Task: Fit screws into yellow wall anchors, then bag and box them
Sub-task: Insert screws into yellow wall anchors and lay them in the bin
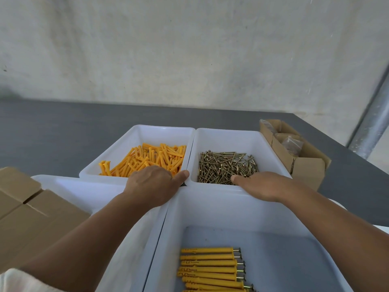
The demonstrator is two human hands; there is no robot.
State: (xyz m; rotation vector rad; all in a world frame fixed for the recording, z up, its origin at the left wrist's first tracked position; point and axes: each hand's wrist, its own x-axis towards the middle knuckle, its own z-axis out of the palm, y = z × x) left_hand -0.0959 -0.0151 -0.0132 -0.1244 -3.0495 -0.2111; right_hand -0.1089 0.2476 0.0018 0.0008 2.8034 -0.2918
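Observation:
Loose yellow wall anchors [151, 157] fill a white bin [139, 131] at the back left. Beside it on the right, a second white bin [231, 133] holds a heap of brass-coloured screws [225, 165]. My left hand [153, 184] reaches over the near rim into the anchors; its thumb lies on the rim and its fingers are hidden. My right hand [263, 186] reaches into the screw bin with the thumb touching the heap and the fingers out of sight. Several anchors fitted with screws [210, 264] lie in a row in the near white bin [231, 207].
Another white bin [84, 186] sits at the near left, with a closed cardboard box [27, 218] beside it. Open cardboard boxes [305, 165] with clear plastic bags [291, 144] stand at the right on the dark grey table [63, 133]. A concrete wall rises behind.

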